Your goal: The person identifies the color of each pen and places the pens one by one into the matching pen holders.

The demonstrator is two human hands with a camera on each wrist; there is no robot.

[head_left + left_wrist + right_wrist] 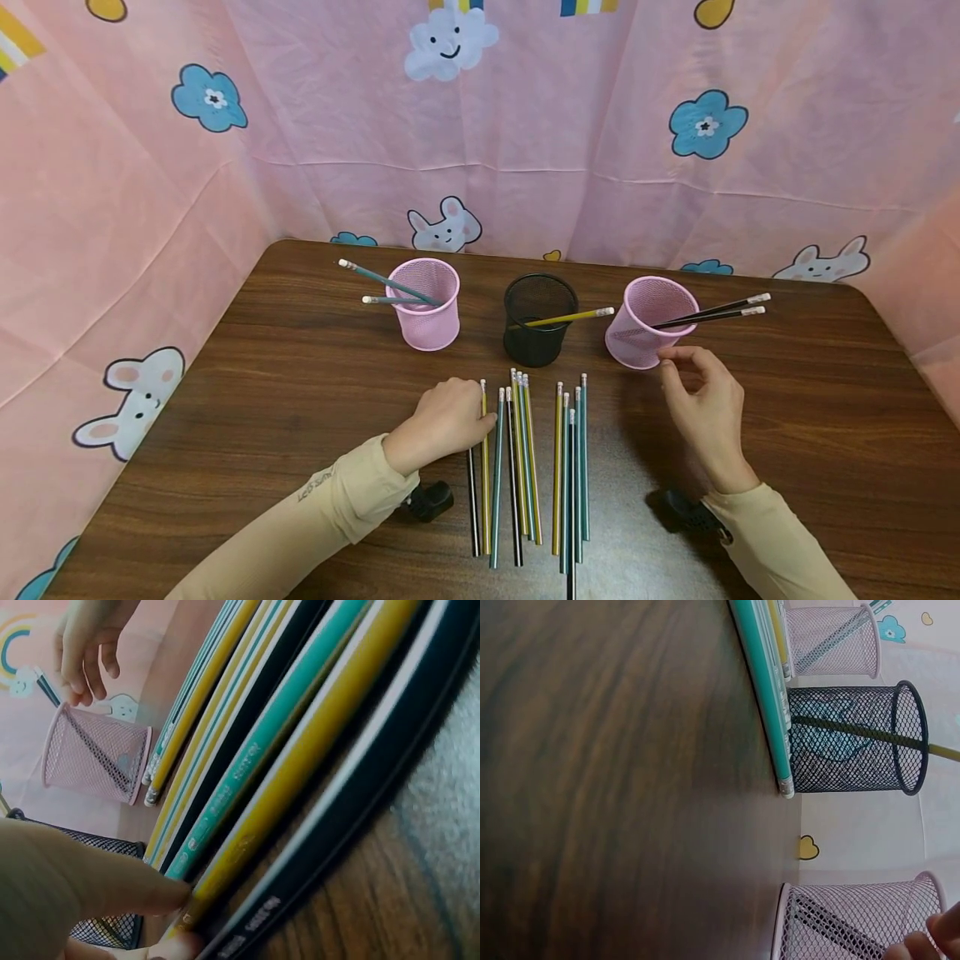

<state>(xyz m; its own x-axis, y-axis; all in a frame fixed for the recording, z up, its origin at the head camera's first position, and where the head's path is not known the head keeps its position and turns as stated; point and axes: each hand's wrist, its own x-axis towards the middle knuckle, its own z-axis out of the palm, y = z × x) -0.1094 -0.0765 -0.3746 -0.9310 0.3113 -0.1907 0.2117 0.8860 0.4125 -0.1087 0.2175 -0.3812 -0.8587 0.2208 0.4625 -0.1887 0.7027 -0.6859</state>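
Observation:
My left hand [446, 421] is over the left end of the pencil row. Its thumb and fingertips pinch a yellow pencil [281, 780] near the eraser end, while the pencil lies along the table beside a black pencil [337, 802] and a teal pencil [259, 742]. My right hand [708, 408] hovers in front of the right pink mesh cup [636, 346], fingers loosely bent, holding nothing. Two black pencils [720, 312] lean out of that cup toward the right.
A black mesh cup [534, 346] with one yellow pencil stands in the middle. The left pink mesh cup [431, 329] holds two teal pencils. Several mixed pencils [573, 492] lie in a second group to the right. A printed pink cloth [525, 125] hangs behind the table.

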